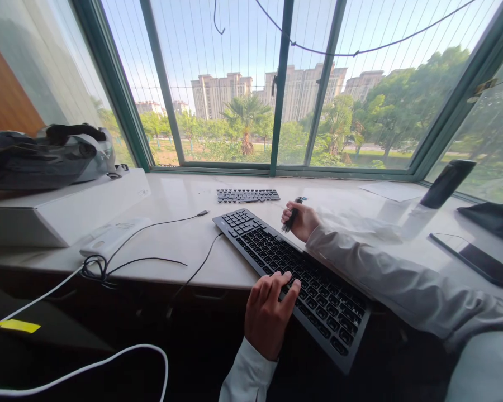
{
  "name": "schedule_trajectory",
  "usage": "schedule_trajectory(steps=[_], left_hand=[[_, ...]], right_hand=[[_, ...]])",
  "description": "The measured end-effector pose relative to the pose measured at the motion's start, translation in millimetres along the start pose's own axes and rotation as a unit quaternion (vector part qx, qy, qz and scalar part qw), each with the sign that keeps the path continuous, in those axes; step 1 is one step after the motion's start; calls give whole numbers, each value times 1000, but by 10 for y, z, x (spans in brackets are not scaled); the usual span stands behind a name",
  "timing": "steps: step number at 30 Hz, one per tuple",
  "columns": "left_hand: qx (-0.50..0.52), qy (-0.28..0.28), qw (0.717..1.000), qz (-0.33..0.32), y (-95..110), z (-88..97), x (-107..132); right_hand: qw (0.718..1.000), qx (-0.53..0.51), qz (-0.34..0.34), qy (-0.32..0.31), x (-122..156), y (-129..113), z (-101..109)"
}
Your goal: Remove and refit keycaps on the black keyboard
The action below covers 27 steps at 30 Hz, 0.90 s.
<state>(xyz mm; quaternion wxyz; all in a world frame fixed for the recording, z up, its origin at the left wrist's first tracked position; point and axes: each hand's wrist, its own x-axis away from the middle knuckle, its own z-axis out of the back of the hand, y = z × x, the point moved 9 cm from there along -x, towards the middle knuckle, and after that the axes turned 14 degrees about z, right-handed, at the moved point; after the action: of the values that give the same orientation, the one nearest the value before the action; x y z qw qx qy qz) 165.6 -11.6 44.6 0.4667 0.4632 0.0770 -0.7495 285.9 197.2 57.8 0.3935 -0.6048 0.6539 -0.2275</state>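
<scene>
A black keyboard (302, 285) lies slantwise over the front edge of the white counter, its near right end past the edge. Most of its main key area shows bare sockets, while caps sit on the number pad at the far left end. With thumb and fingers at the keyboard's near long edge, my left hand (270, 312) grips it. Above the far long edge, my right hand (304, 219) is closed around a small black brush (291, 216), bristles pointing down. Behind the keyboard, loose keycaps (248, 195) lie in rows on the counter.
A white box (62, 209) with a dark bag (54, 156) on top stands left, beside a white power strip (113, 237). Black cables (146, 259) cross the counter (184, 192). A phone (478, 259) and a dark cylinder (447, 184) are at right, before the window.
</scene>
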Motion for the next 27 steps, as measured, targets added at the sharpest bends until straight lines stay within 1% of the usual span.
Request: schedule_trajectory(steps=[2,8,12,18,23,27], left_hand=[[-2,0,1000,6,8,-12,8],[9,-13,1000,-1,-15,12,-17],[20,-20,1000,-2,-31,2,-23],[38,-14,999,-6,-46,17,-28],[42,-8,999,-12,-49,25,-39],[49,-1,999,-13,-53,28,-37]], right_hand=[[1000,-1,2,-15,25,-8,-36],[995,0,58,-77,104,-165,-131],[991,23,80,-101,140,-170,-124],[985,80,64,-137,138,-113,-88],[964,157,98,-191,189,-133,-98],[943,207,88,-245,207,-75,-10]])
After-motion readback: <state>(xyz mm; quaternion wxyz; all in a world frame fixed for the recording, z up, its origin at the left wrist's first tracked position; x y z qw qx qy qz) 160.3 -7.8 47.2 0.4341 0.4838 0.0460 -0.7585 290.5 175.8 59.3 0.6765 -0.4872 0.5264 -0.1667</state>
